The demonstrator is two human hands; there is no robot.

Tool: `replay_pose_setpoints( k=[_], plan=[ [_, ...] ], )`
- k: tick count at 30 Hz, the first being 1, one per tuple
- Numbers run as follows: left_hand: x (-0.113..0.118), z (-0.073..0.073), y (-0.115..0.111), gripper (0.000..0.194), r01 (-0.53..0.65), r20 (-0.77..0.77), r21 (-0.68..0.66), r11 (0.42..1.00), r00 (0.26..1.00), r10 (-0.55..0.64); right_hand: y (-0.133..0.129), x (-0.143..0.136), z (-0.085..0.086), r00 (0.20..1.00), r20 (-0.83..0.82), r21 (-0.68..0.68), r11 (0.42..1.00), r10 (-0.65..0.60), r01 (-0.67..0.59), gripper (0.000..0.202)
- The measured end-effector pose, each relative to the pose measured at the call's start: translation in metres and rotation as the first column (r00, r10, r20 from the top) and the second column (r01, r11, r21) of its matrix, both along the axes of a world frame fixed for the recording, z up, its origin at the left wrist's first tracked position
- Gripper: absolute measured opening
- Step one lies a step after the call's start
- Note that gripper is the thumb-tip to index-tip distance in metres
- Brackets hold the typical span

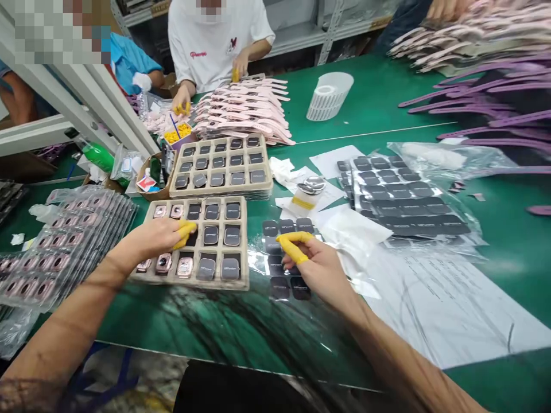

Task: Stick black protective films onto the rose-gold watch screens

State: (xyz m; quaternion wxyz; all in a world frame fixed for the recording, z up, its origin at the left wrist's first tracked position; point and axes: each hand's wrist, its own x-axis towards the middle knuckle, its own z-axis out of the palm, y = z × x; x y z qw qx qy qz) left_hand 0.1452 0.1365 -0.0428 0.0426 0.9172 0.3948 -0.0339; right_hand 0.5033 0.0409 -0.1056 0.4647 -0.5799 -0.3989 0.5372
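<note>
My left hand (157, 236), with yellow finger cots, rests over the near cardboard tray (152, 209), its fingertips on a cell in the tray's middle. That tray holds pink watch cases (185, 267) in some cells and dark-covered ones (210, 235) in others. My right hand (313, 265), also with a yellow cot, pinches at a clear sheet of dark square films (279, 287) lying just right of the tray. Whether a film is lifted between the fingers is not clear.
A second tray (176, 189) of dark cases sits behind. Bagged pink cases (64, 241) lie left, more film sheets (404, 201) and white papers (447, 310) right. Pink straps (245, 109), a white basket (329, 94) and purple straps (495, 97) lie farther back. A person in white works opposite.
</note>
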Motion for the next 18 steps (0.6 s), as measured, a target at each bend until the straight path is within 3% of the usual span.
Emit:
replay_pose_setpoints(
  k=[2,4,6,7,9,12,15,18],
  plan=[
    [0.004,-0.002,-0.002,0.033,-0.055,0.089,0.038,0.998,0.995,0.051,-0.001,-0.001,-0.001,1.0,-0.012,0.069,0.998,-0.005,0.006,0.017],
    [0.025,-0.001,-0.008,0.031,-0.19,0.327,0.044,0.981,0.931,0.166,-0.001,0.0,-0.002,0.999,0.028,0.242,0.97,-0.031,0.023,0.015],
    [0.063,0.0,-0.019,0.03,-0.295,0.624,-0.151,0.943,0.712,0.323,0.0,0.004,-0.002,0.989,0.132,0.495,0.869,-0.062,-0.012,0.017],
    [0.087,-0.001,-0.024,0.034,-0.251,0.709,-0.355,0.901,0.556,0.434,0.0,0.007,-0.002,0.976,0.202,0.606,0.793,-0.077,-0.063,0.022],
    [0.134,-0.004,-0.034,0.047,0.0,0.639,-0.717,0.698,0.4,0.657,0.002,0.015,-0.001,0.932,0.351,0.733,0.647,-0.093,-0.211,0.033],
    [0.181,-0.013,-0.04,0.057,0.259,0.48,-0.875,0.409,0.349,0.805,0.008,0.023,-0.001,0.881,0.458,0.776,0.539,-0.122,-0.328,0.033],
    [0.191,-0.022,-0.036,0.052,0.388,0.393,-0.887,0.249,0.355,0.848,0.014,0.025,0.0,0.891,0.428,0.801,0.52,-0.154,-0.295,0.018],
    [0.183,-0.025,-0.032,0.045,0.445,0.353,-0.879,0.174,0.358,0.864,0.01,0.026,0.008,0.92,0.378,0.78,0.572,-0.105,-0.256,0.002]
  ],
)
